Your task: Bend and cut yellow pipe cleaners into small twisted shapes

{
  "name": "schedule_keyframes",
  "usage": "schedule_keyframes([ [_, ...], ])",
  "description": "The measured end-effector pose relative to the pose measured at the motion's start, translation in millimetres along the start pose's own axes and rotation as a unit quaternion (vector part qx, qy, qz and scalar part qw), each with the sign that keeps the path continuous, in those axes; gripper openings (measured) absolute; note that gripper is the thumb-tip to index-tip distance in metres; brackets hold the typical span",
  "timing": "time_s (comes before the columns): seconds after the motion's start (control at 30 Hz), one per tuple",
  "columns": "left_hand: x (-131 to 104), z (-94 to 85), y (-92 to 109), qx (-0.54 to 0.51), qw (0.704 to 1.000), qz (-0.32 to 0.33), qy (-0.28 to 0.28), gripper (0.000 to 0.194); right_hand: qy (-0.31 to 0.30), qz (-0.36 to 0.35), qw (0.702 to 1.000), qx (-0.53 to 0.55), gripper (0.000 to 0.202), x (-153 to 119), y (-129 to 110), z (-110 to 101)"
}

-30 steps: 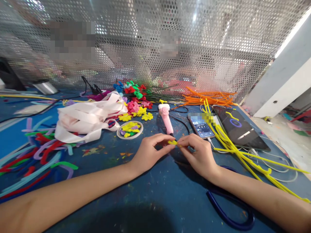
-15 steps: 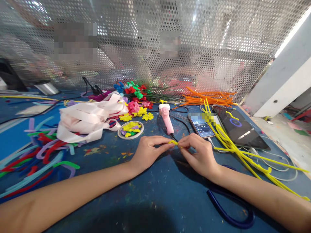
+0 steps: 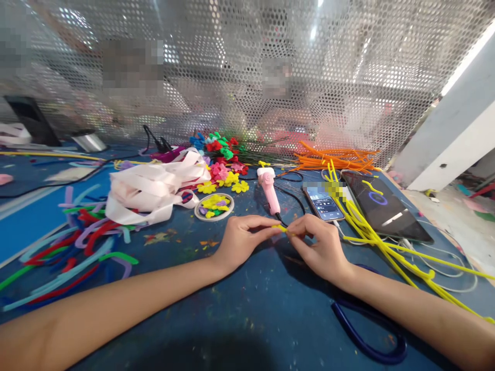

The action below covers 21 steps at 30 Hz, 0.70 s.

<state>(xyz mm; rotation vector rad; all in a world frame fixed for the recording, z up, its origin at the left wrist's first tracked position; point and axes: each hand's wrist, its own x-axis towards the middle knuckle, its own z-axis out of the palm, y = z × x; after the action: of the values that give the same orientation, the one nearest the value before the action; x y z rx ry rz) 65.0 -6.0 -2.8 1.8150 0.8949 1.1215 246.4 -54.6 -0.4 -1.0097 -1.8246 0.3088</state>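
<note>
Surface: blue table (image 3: 247, 314), mesh screen behind.
Thing: small yellow pipe cleaner piece (image 3: 280, 228), above the table between both hands.
Fingers: left hand (image 3: 242, 240) and right hand (image 3: 320, 246) pinch its ends.
Handling: probably light, bendy, fuzzy; best gripped at the tips.
Count: two phones (image 3: 325, 202), one pink glue gun (image 3: 269, 189), one dish (image 3: 214, 207).

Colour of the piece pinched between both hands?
Yellow piece, pinched between left hand and right hand; head view.

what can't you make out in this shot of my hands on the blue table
- Yellow piece, head view: mostly hidden by the fingertips of left hand and right hand; shape unclear.
- Phone screen: text too small.
- People behind the mesh: blurred.
- Yellow stems: cut off by the right edge.
</note>
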Motion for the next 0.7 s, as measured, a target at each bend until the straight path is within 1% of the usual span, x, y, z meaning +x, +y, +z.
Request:
schedule_keyframes([
  [0.1,0.5,1.9,0.5,-0.071,0.996,-0.060,-0.004,0.012,0.002,0.008,1.000,0.003,0.016,0.3,-0.6,0.1],
  [0.23,3.0,3.9,3.6,-0.125,0.987,-0.100,-0.019,0.009,0.004,0.017,1.000,0.006,0.014,0.0,-0.4,0.5],
  [0.37,6.3,4.9,1.3,-0.170,0.975,-0.133,-0.047,0.012,0.004,0.047,0.999,0.011,0.011,0.5,1.4,1.3],
  [0.43,7.4,5.3,-1.9,-0.204,0.966,-0.147,-0.051,0.013,0.004,0.061,0.998,0.020,0.010,1.1,2.0,1.7],
  [0.6,7.9,6.5,-4.4,-0.303,0.932,-0.187,-0.071,0.014,0.008,0.086,0.992,0.090,0.007,2.0,1.3,3.4],
  [0.67,7.7,6.6,-3.5,-0.311,0.929,-0.188,-0.075,0.015,0.011,0.096,0.988,0.118,0.005,2.7,1.6,3.8],
  [0.7,7.6,6.5,-3.2,-0.301,0.934,-0.180,-0.074,0.016,0.013,0.107,0.986,0.126,0.005,3.4,2.3,3.9],
])
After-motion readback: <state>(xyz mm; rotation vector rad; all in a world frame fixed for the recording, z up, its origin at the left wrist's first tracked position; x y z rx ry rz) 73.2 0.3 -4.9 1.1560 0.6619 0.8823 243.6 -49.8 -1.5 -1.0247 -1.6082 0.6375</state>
